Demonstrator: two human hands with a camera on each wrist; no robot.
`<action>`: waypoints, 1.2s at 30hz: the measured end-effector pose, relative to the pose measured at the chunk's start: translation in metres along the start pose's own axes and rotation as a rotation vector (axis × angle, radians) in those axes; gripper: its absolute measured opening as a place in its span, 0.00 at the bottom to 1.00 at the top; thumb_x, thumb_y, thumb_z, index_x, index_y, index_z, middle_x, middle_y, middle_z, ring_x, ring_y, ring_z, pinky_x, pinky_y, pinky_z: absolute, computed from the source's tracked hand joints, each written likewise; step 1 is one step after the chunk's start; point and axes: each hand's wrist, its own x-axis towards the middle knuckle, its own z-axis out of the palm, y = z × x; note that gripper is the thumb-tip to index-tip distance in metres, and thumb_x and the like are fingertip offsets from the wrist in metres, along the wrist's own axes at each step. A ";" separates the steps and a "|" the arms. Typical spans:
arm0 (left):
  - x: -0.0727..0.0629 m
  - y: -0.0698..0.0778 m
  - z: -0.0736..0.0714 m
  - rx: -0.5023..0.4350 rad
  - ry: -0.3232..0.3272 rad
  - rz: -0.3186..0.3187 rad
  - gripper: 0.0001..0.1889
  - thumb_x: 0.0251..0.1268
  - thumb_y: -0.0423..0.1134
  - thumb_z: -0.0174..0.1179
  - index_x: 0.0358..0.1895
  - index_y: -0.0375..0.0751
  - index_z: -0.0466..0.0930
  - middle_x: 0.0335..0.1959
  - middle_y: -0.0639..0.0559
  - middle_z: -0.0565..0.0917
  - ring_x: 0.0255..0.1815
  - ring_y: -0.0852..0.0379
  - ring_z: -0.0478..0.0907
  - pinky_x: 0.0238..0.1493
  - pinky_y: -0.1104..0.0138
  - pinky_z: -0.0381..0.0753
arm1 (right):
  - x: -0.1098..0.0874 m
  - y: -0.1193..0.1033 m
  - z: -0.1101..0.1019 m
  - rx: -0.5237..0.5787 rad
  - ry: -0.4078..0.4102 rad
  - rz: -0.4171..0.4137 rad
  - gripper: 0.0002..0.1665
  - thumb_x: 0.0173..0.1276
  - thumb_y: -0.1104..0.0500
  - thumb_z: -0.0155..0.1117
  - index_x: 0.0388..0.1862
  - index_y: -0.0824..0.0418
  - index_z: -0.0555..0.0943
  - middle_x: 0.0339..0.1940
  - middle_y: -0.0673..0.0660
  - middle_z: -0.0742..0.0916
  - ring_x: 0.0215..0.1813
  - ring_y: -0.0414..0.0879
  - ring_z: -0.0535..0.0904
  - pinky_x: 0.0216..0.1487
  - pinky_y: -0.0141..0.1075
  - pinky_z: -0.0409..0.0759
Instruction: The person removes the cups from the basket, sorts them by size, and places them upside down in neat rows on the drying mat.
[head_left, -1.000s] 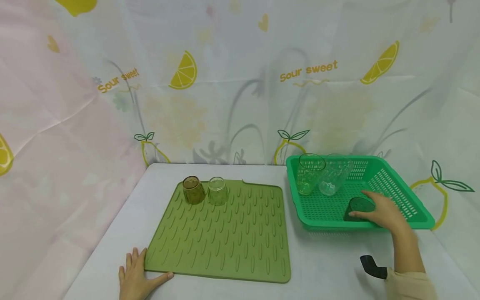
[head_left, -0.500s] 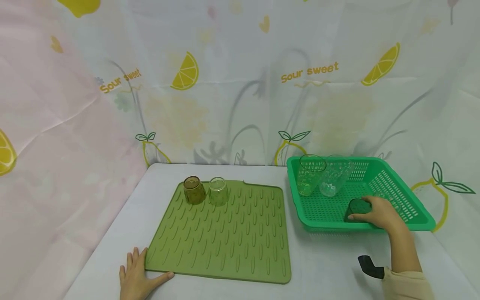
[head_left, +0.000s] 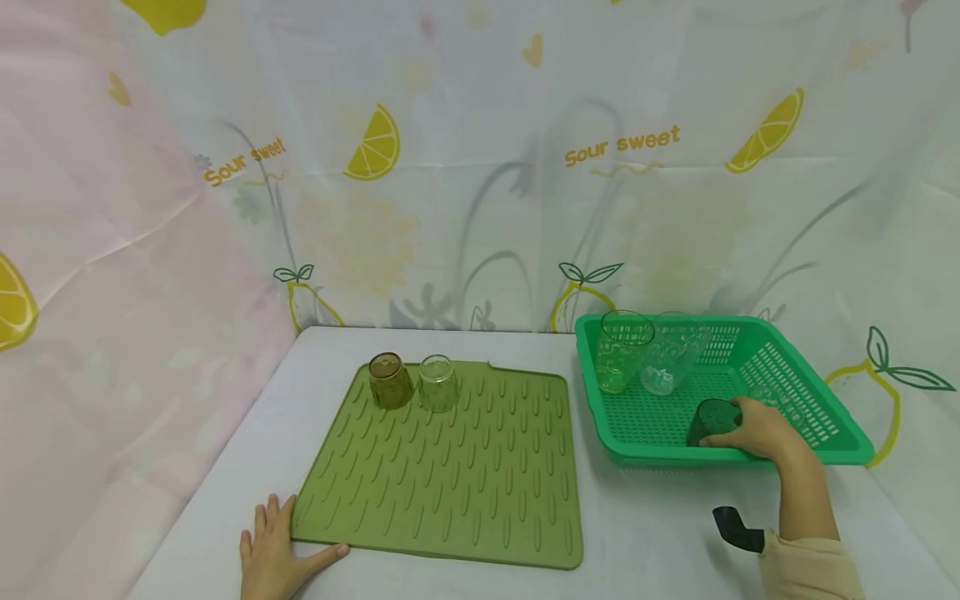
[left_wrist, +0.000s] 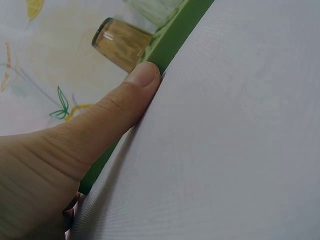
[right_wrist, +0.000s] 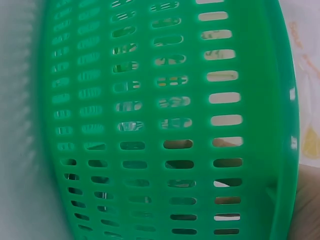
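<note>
Inside the green plastic basket (head_left: 750, 455), my right hand (head_left: 767, 432) grips a short dark glass (head_left: 708, 421) from its right side, thumb at the front and fingers behind. The right wrist view shows mainly the slotted basket wall (right_wrist: 190, 112), which mostly hides the hand and glass. My left hand (head_left: 272, 557) lies spread at the near left corner of the green ridged mat (head_left: 442, 467). Its thumb (left_wrist: 112, 107) lies along the mat's front edge. An amber glass (head_left: 391, 383) and a pale green glass (head_left: 438, 385) stand upside down at the mat's far left.
Two tall glasses stand in the basket's far left: a greenish one (head_left: 618, 358) and a clear one (head_left: 667, 362), which leans right. Another clear glass (head_left: 783, 407) shows partly behind my right hand. A black strap-like piece (head_left: 738, 531) sticks out by the right sleeve (head_left: 810, 568).
My right hand's fingers have closed in around the dark glass in the basket. My left hand stays at the mat's corner.
</note>
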 end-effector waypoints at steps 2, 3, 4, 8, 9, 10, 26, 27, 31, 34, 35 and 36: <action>0.000 0.000 0.000 0.003 0.001 0.001 0.65 0.36 0.63 0.71 0.68 0.19 0.46 0.67 0.16 0.38 0.69 0.23 0.31 0.65 0.35 0.26 | 0.000 0.000 0.000 0.006 0.008 0.000 0.55 0.52 0.45 0.72 0.56 0.89 0.60 0.52 0.87 0.70 0.53 0.81 0.66 0.48 0.64 0.72; 0.000 0.000 0.000 0.003 0.001 0.000 0.65 0.36 0.63 0.71 0.68 0.19 0.46 0.67 0.16 0.38 0.69 0.23 0.31 0.65 0.35 0.26 | 0.000 0.000 0.000 0.013 0.016 -0.004 0.55 0.52 0.45 0.72 0.56 0.89 0.60 0.52 0.87 0.70 0.53 0.81 0.66 0.47 0.64 0.73; -0.001 0.001 0.000 0.004 0.001 0.000 0.65 0.36 0.63 0.71 0.68 0.19 0.46 0.67 0.16 0.38 0.69 0.23 0.31 0.65 0.35 0.26 | -0.001 0.000 0.001 0.017 0.029 -0.009 0.54 0.52 0.46 0.72 0.56 0.89 0.60 0.51 0.87 0.71 0.52 0.81 0.67 0.46 0.64 0.73; -0.002 0.002 -0.002 0.006 0.002 0.000 0.65 0.36 0.62 0.71 0.68 0.19 0.47 0.67 0.16 0.38 0.69 0.22 0.32 0.65 0.35 0.27 | -0.003 0.002 0.006 0.053 0.114 -0.047 0.52 0.52 0.50 0.73 0.57 0.88 0.59 0.49 0.85 0.72 0.50 0.79 0.68 0.45 0.63 0.74; -0.002 0.003 -0.002 0.008 0.004 0.000 0.65 0.36 0.63 0.72 0.68 0.19 0.47 0.67 0.15 0.38 0.69 0.22 0.32 0.65 0.35 0.27 | -0.005 0.003 0.007 0.068 0.140 -0.059 0.52 0.52 0.51 0.73 0.58 0.88 0.59 0.49 0.85 0.72 0.51 0.78 0.68 0.45 0.63 0.73; -0.002 0.003 -0.002 0.007 0.004 0.000 0.65 0.36 0.62 0.72 0.67 0.19 0.47 0.67 0.15 0.38 0.69 0.22 0.32 0.65 0.35 0.27 | -0.006 0.003 0.008 0.087 0.165 -0.070 0.51 0.52 0.53 0.73 0.58 0.88 0.59 0.50 0.85 0.72 0.51 0.78 0.68 0.46 0.63 0.73; -0.001 0.002 -0.001 0.005 0.007 -0.003 0.65 0.35 0.63 0.71 0.67 0.18 0.47 0.67 0.16 0.39 0.69 0.22 0.33 0.65 0.35 0.27 | -0.023 -0.010 0.013 0.510 0.500 -0.097 0.49 0.58 0.58 0.71 0.71 0.72 0.56 0.57 0.53 0.74 0.53 0.24 0.67 0.47 0.09 0.64; -0.001 0.002 -0.001 0.005 0.005 -0.004 0.65 0.35 0.63 0.71 0.67 0.18 0.47 0.67 0.16 0.39 0.69 0.22 0.32 0.65 0.35 0.27 | -0.023 -0.011 0.013 0.540 0.512 -0.105 0.48 0.58 0.59 0.71 0.71 0.72 0.56 0.55 0.48 0.74 0.50 0.20 0.64 0.47 0.09 0.63; 0.000 0.002 -0.001 0.001 -0.001 -0.007 0.65 0.35 0.63 0.72 0.68 0.19 0.47 0.67 0.16 0.38 0.69 0.22 0.32 0.65 0.35 0.26 | -0.025 -0.016 0.016 0.626 0.570 -0.133 0.47 0.57 0.64 0.71 0.71 0.70 0.57 0.51 0.34 0.72 0.51 0.21 0.67 0.49 0.11 0.66; 0.000 0.002 -0.001 -0.003 0.001 -0.005 0.65 0.36 0.62 0.72 0.68 0.19 0.47 0.67 0.16 0.38 0.69 0.22 0.32 0.65 0.35 0.26 | -0.024 -0.018 0.021 0.659 0.621 -0.145 0.46 0.55 0.66 0.72 0.70 0.68 0.60 0.49 0.35 0.75 0.51 0.25 0.70 0.49 0.12 0.67; 0.000 0.002 -0.001 -0.004 0.002 -0.005 0.65 0.36 0.62 0.72 0.68 0.19 0.47 0.67 0.16 0.38 0.69 0.22 0.32 0.65 0.35 0.26 | -0.023 -0.018 0.023 0.707 0.641 -0.156 0.45 0.54 0.68 0.72 0.70 0.67 0.63 0.49 0.37 0.77 0.51 0.26 0.71 0.49 0.12 0.68; 0.000 0.002 -0.001 -0.005 0.002 -0.004 0.65 0.36 0.62 0.72 0.68 0.19 0.47 0.67 0.16 0.38 0.69 0.22 0.32 0.65 0.35 0.26 | -0.023 -0.018 0.024 0.714 0.647 -0.157 0.45 0.54 0.68 0.72 0.69 0.66 0.63 0.49 0.37 0.77 0.51 0.27 0.71 0.49 0.13 0.68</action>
